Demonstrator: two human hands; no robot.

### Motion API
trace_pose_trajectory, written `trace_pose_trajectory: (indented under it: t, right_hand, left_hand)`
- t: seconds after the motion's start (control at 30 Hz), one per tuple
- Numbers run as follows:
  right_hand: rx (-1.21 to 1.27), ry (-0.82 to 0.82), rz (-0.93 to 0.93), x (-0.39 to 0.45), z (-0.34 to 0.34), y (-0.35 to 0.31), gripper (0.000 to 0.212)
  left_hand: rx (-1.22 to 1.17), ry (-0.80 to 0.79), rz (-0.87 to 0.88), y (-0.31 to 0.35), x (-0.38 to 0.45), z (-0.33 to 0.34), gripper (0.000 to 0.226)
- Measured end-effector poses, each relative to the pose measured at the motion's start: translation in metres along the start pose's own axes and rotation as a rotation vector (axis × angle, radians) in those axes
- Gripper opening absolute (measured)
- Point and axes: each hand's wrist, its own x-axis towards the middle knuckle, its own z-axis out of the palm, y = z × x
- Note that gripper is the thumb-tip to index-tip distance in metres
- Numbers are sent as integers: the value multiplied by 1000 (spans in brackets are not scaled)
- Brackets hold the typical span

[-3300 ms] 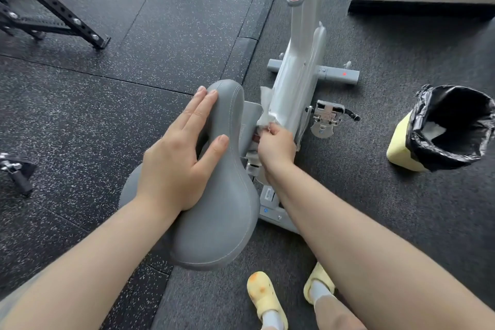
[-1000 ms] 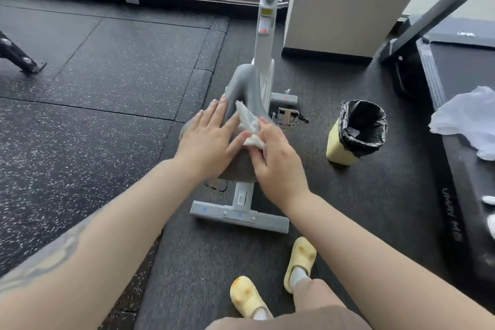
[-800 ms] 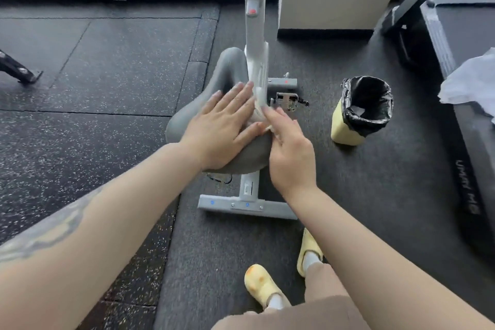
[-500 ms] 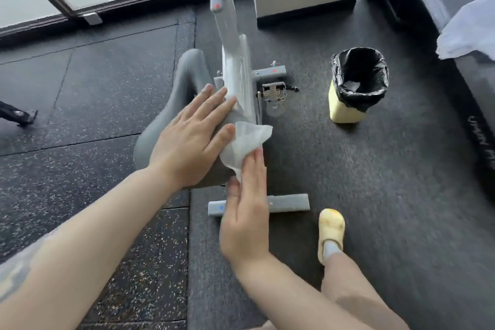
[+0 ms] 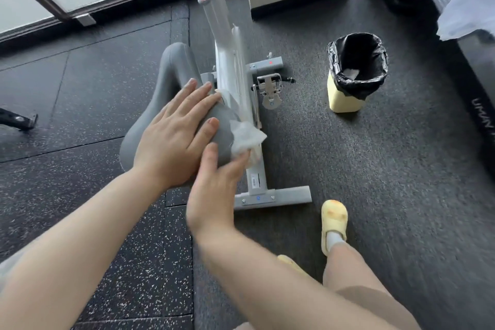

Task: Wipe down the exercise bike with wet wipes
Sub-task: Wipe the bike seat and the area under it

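The exercise bike (image 5: 230,61) stands below me, a white frame with a grey saddle (image 5: 171,75) and a grey rear foot bar. My left hand (image 5: 174,136) lies flat on top of the saddle, fingers spread, holding nothing. My right hand (image 5: 214,190) presses a crumpled white wet wipe (image 5: 245,138) against the saddle's right rear side, fingers on the wipe's lower edge. A metal pedal (image 5: 270,88) sticks out to the right of the frame.
A yellow bin (image 5: 345,99) lined with a black bag stands right of the bike, with a used wipe inside. A treadmill edge (image 5: 479,104) with a white plastic sheet runs along the right. My yellow slipper (image 5: 333,222) is near the foot bar. Black rubber mats cover the floor.
My right hand came up from beside the seat post to the saddle and now rubs the wipe along its right rear side. My left hand stays on the saddle. My view has shifted.
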Motion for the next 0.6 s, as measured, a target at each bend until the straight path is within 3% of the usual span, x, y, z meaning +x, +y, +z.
trace_pose_trajectory:
  t: [0.1,0.27,0.33,0.47,0.6]
  right_hand:
    - [165,-6,96,36,-9,-6,56]
    - [120,-68,-78,-6,-3,-3,80]
    - [130,-32,21,31,-8,-12,79]
    - [92,-421,253,101,-30,-52,61]
    - [-179,-418,20,105,-24,-35,72]
  left_hand:
    - [8,17,4,1,-1,1,57]
    - [23,19,-8,1,-2,2,57]
    - [26,23,13,1,-3,2,57]
    - [32,51,16,1,-3,2,60]
    - [67,70,1,0,-3,1,63]
